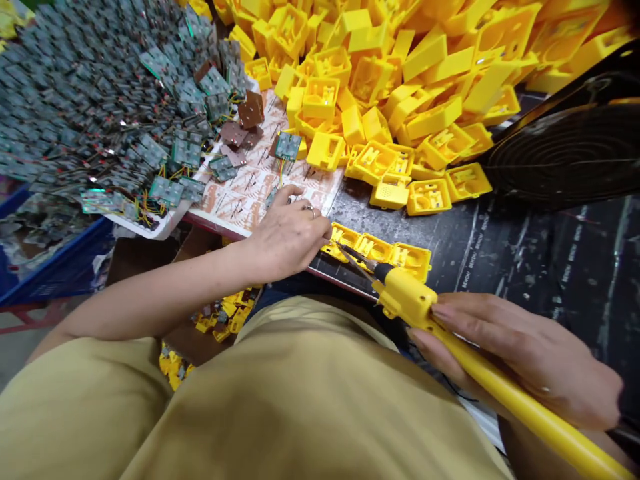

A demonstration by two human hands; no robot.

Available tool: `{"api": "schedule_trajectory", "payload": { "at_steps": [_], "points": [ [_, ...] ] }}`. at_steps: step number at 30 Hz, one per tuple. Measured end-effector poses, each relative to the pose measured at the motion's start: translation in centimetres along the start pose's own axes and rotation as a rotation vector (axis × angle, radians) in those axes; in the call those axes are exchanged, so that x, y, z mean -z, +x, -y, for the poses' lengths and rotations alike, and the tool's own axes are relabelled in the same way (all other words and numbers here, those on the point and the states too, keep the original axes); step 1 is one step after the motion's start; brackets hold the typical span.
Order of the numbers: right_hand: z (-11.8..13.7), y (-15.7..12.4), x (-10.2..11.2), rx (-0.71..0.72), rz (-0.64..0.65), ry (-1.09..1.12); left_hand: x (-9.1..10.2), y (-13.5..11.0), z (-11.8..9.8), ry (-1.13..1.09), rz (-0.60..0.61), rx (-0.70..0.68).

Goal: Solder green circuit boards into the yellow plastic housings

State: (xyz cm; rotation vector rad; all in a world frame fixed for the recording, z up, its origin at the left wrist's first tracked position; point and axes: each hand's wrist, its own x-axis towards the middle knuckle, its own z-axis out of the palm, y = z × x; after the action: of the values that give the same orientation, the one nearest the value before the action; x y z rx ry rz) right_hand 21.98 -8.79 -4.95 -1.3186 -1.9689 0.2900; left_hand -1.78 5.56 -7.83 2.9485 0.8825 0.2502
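Observation:
My right hand (530,353) grips a yellow soldering iron (407,293) whose long yellow handle runs to the lower right. Its dark metal tip, with a thin guide beside it, reaches the leftmost of a short row of yellow plastic cases (373,247) near the table edge. At that row's left end is my left hand (295,233), fingers curled and pressed together; whatever they pinch is hidden. Just beyond it, a small circuit board (288,146) trails thin wires toward my left fingers. Where the wires end, I cannot see.
Circuit boards (100,100) heap up at the left in a white-rimmed tray (170,223). A large pile of yellow cases (360,73) fills the back. A round dark fan-like object (565,153) stands at the right. Below the table edge, cardboard boxes (190,317) hold more yellow parts.

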Motion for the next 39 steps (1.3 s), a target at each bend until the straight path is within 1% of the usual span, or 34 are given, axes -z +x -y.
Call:
{"api": "schedule_trajectory", "payload": {
  "at_steps": [3, 5, 10, 12, 16, 21, 25, 27, 29, 31, 33, 39],
  "points": [
    [-1.1, 0.2, 0.0, 0.12, 0.083, -0.032, 0.2, 0.4, -0.1, 0.107, 0.036, -0.042],
    [-1.4, 0.6, 0.0, 0.154, 0.124, -0.081, 0.3, 0.7, -0.2, 0.171, 0.079, -0.066],
    [-0.9, 1.7, 0.0, 0.317, 0.088, -0.091, 0.7, 1.3, -0.5, 0.255, 0.121, -0.108],
    [-0.7, 1.9, 0.2, 0.349, 0.074, -0.08, 0.9, 1.4, -0.6, 0.273, 0.128, -0.12],
    [-0.6, 1.9, 0.4, 0.322, 0.095, -0.085, 1.1, 1.7, -0.7, 0.292, 0.135, -0.144],
    [-0.8, 2.0, 0.3, 0.36, 0.067, -0.094, 1.2, 2.0, -0.8, 0.296, 0.167, -0.136],
    [-0.7, 1.6, 1.4, 0.292, 0.122, -0.087, 1.5, 2.1, -1.0, 0.301, 0.22, -0.136],
    [-0.7, 1.3, 1.9, 0.226, 0.124, -0.085, 1.5, 2.2, -1.0, 0.306, 0.231, -0.138],
    [-0.7, 0.8, 2.0, 0.16, 0.118, -0.073, 1.6, 2.2, -1.0, 0.313, 0.233, -0.14],
    [-0.9, 0.5, 1.8, 0.134, 0.138, -0.071, 1.5, 2.2, -0.9, 0.313, 0.228, -0.137],
    [-1.0, 0.4, 1.6, 0.147, 0.149, -0.088, 1.4, 2.3, -0.9, 0.304, 0.215, -0.134],
    [-0.8, 1.6, 1.1, 0.25, 0.102, -0.102, 1.2, 2.2, -0.7, 0.243, 0.166, -0.154]
  ]
}}
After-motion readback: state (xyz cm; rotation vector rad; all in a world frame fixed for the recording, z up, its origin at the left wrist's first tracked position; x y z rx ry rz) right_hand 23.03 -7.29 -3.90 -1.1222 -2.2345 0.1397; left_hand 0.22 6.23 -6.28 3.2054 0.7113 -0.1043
